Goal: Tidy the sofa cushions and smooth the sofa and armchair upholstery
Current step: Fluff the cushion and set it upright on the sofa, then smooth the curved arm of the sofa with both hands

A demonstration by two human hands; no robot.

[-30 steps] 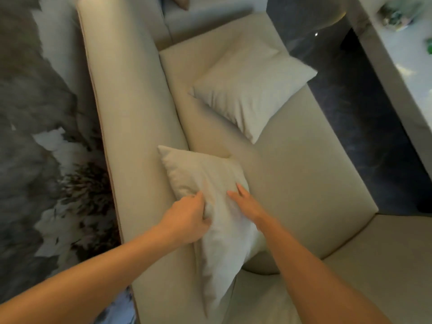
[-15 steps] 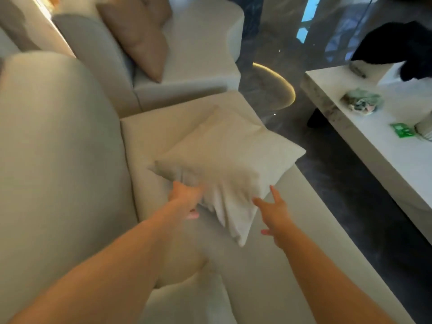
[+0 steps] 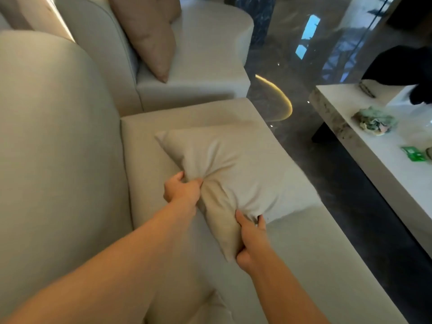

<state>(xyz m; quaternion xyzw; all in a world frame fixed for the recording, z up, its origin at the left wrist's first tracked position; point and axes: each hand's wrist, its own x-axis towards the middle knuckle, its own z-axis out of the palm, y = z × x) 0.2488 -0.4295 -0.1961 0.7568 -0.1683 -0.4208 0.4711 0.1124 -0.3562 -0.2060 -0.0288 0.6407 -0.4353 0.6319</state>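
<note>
A cream cushion lies on the seat of the beige sofa, near its far end. My left hand is clenched on the cushion's near-left edge and bunches the fabric. My right hand grips the cushion's near corner, thumb on top. The sofa's tall backrest rises at the left. Another cream cushion peeks in at the bottom edge, by my left forearm. Beyond the sofa stands a beige armchair with a tan cushion leaning on its back.
A white coffee table stands to the right of the sofa, carrying a crumpled greenish bundle, a green packet and a black item. Glossy dark floor runs between sofa and table.
I let go of the near cushion, the view swung to the far end of the sofa, and both hands reached for and took hold of the second cushion.
</note>
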